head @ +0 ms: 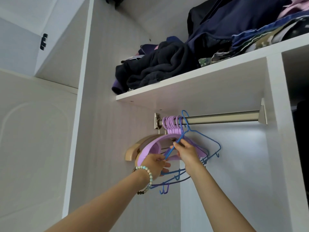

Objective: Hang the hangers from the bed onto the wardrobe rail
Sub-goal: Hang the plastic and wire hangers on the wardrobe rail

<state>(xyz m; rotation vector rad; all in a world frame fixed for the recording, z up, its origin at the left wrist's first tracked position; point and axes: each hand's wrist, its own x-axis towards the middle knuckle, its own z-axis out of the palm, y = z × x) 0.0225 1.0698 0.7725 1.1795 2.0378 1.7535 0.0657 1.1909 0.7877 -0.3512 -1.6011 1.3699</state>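
The right hand (185, 154) pinched a blue hanger (205, 138) whose hook sat over the rail (220, 118) near its left end, just beside the purple hangers (170, 122). The left hand (153, 165) gripped spare blue hangers (164, 188) below.

White shelf (184, 79) is stuffed with clothes. Black fleece pile (158, 67) sits at the left front, bunched up and reaching the edge. A purple item (117, 87) is tucked under its left end and pokes past the shelf lip. Navy garment (234, 19) is heaped behind and right of it. Camouflage fabric (250, 46) lies along the right front edge, with pink fabric (294, 7) at the top right corner. Black hinge (43, 41) is on the upper left cupboard door. Lower left door (33, 131) has an embossed rounded outline. White divider panel (275, 131) closes the bay on the right. Something dark (302, 131) shows in the next compartment, can't tell what.
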